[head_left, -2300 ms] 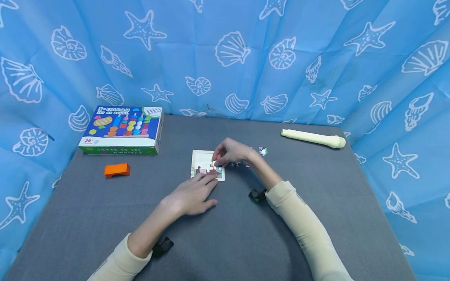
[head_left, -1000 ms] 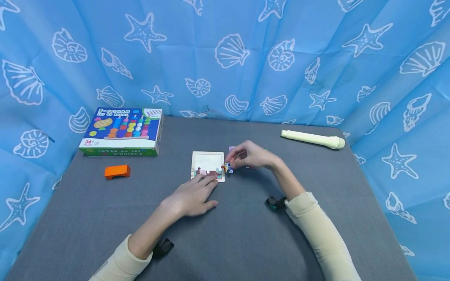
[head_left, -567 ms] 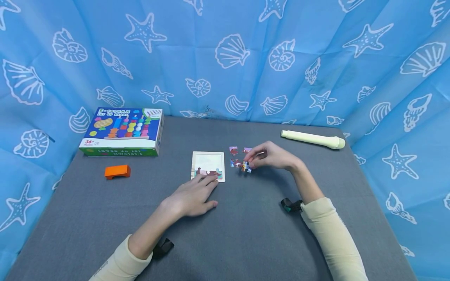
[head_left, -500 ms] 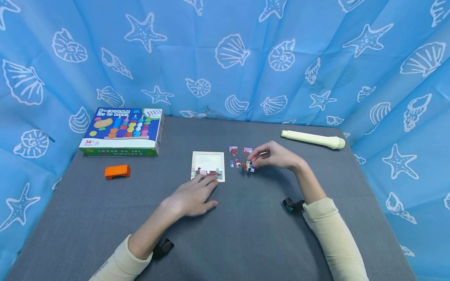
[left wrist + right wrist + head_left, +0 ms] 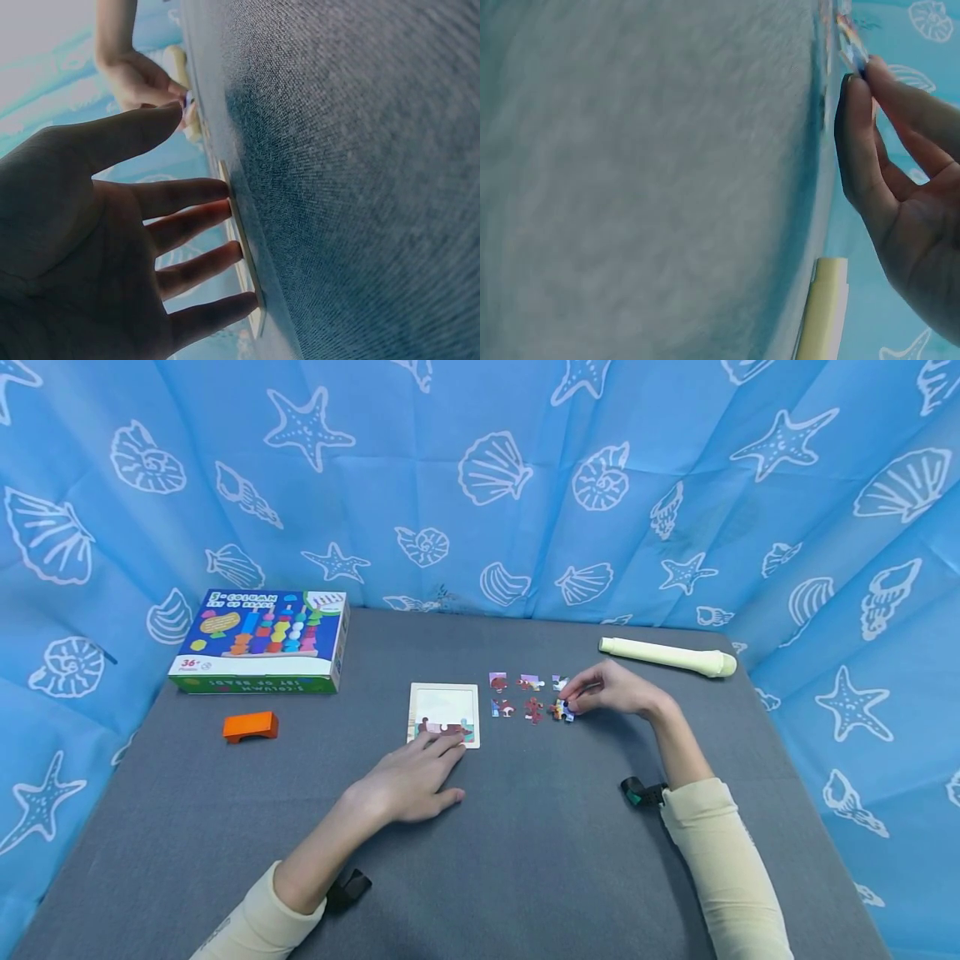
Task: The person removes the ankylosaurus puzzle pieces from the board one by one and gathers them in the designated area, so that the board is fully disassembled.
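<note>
My left hand (image 5: 408,778) lies with spread fingers, its fingertips on the near edge of a square puzzle board (image 5: 442,687). A lower row of the picture shows in the board; the part above it is pale and bare. Between thumb and fingers, my right hand (image 5: 615,687) pinches a jigsaw piece (image 5: 561,710) with blue and yellow on it, just above the table. Several loose pieces lie in two rows beside the board, among them a brown piece (image 5: 533,710) and a purple-edged piece (image 5: 498,682). In the right wrist view the pinched jigsaw piece (image 5: 853,49) stands tilted at the fingertips.
A bead-set box (image 5: 258,639) stands at the back left, with an orange arch block (image 5: 251,726) in front of it. At the back right lies a pale yellow microphone-shaped stick (image 5: 667,657). A blue seashell curtain (image 5: 480,485) hangs behind the grey table (image 5: 510,860).
My right hand has moved from over the board to the right, carrying the jigsaw piece past the other loose pieces, which now show. The left hand has stayed at the board.
</note>
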Demonstrator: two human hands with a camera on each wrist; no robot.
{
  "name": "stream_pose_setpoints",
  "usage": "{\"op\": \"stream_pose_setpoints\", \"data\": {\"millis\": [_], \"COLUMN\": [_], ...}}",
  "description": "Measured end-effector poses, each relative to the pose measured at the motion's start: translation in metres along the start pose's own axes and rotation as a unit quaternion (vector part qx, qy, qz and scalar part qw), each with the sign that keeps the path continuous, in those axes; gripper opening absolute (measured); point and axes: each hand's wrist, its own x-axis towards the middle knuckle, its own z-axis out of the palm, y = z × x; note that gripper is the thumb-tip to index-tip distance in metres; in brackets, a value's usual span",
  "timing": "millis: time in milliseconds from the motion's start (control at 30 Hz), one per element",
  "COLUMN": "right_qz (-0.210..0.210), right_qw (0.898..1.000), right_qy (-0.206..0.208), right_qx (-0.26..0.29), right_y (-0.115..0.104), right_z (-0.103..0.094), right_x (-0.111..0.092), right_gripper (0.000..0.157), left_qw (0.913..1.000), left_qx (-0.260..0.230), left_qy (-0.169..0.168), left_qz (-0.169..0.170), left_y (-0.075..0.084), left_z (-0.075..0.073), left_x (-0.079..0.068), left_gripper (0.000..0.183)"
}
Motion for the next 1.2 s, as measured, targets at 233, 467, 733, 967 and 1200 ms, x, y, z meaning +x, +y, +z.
{"op": "stream_pose_setpoints", "data": {"millis": [233,467,733,967,1200], "right_qz": [0.016,0.018,0.024,-0.003,-0.036], "right_qw": [1.0,0.999,0.999,0.999,0.999], "right_qy": [0.0,0.007,0.024,0.029,0.024], "right_qx": [-0.009,-0.035,-0.038,-0.017,0.016], "right_y": [0.005,0.001,-0.002,-0.008,-0.023], "right_z": [-0.001,0.0,0.0,0.004,0.016], "right_x": [0.001,0.003,0.001,0.0,0.005], "right_gripper": [0.022,0.019,0.018,0.02,0.024], "left_qw": [0.9999,1.0,1.0,0.9999,0.9999], "left_qx": [0.003,0.0,0.0,0.0,0.006], "left_qy": [-0.011,-0.007,-0.006,-0.01,-0.009], "left_qz": [-0.009,-0.006,-0.003,-0.009,-0.004], "left_y": [0.0,0.0,-0.001,-0.001,0.001], "left_z": [0.0,0.0,0.0,0.0,-0.001], "left_x": [0.001,0.001,0.001,0.001,-0.001], "left_gripper": [0.068,0.067,0.067,0.067,0.067]}}
